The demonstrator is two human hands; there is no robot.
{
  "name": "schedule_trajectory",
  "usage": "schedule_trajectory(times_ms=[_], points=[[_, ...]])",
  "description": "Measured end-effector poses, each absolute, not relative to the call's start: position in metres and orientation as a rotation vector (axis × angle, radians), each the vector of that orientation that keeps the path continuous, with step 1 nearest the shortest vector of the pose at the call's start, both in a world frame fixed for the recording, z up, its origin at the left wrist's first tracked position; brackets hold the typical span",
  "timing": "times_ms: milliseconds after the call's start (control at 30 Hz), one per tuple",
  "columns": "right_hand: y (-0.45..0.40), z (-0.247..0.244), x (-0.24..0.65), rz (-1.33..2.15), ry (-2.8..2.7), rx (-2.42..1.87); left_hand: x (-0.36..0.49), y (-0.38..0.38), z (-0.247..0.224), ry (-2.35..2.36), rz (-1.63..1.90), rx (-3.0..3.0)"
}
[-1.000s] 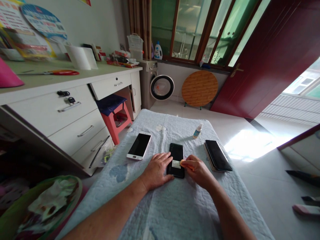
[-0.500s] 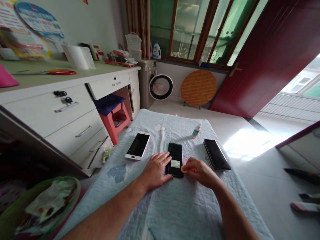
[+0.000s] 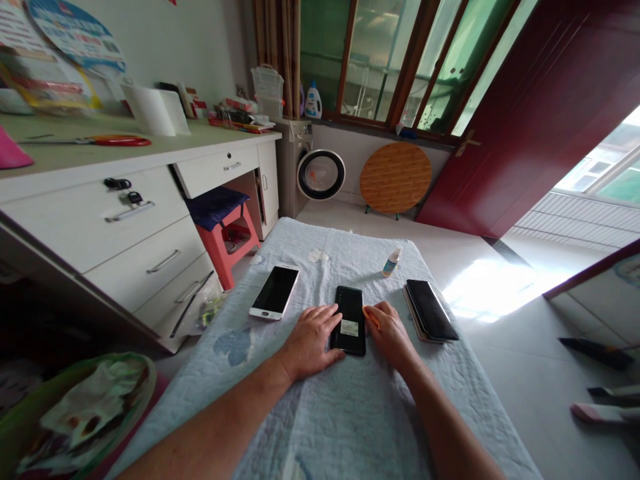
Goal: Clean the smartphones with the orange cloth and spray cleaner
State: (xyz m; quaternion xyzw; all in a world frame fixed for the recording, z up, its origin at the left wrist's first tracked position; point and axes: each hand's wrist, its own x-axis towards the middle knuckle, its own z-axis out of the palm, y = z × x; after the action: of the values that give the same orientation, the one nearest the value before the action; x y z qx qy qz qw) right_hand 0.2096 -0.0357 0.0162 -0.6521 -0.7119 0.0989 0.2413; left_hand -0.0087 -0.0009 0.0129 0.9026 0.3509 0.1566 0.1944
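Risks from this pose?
- Slip: the black glossy phone lies on a wrinkled light-blue quilted cloth; it may slide if the left hand eases off while the right hand works the small orange piece at its edge.
- Spill: the small white-topped bottle could tip on that soft surface if bumped.

Left hand [image 3: 311, 339] steadies the black phone [image 3: 352, 310]
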Motion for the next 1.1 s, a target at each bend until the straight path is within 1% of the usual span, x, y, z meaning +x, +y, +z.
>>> schedule_trajectory(times_ms=[133, 233, 467, 600, 667, 1100], points=[[-0.029, 0.012, 0.208, 0.218, -1.925, -1.790, -0.009, -0.001, 0.014, 0.987, 0.421, 2.532], [-0.031, 0.016, 0.209, 0.258, -1.951, -1.793, -0.009, -0.002, 0.015, 0.991, 0.427, 2.522], [-0.052, 0.037, 0.209, 0.508, -2.072, -1.742, -0.009, -0.001, 0.017, 0.994, 0.429, 2.512], [-0.057, 0.041, 0.208, 0.686, -2.126, -1.690, -0.008, -0.001, 0.016, 1.003, 0.424, 2.518], [-0.056, 0.042, 0.208, 0.716, -2.106, -1.707, -0.008, -0.001, 0.015, 1.000, 0.427, 2.513], [-0.044, 0.028, 0.209, 0.445, -1.973, -1.794, -0.009, -0.001, 0.015, 1.004, 0.419, 2.544]])
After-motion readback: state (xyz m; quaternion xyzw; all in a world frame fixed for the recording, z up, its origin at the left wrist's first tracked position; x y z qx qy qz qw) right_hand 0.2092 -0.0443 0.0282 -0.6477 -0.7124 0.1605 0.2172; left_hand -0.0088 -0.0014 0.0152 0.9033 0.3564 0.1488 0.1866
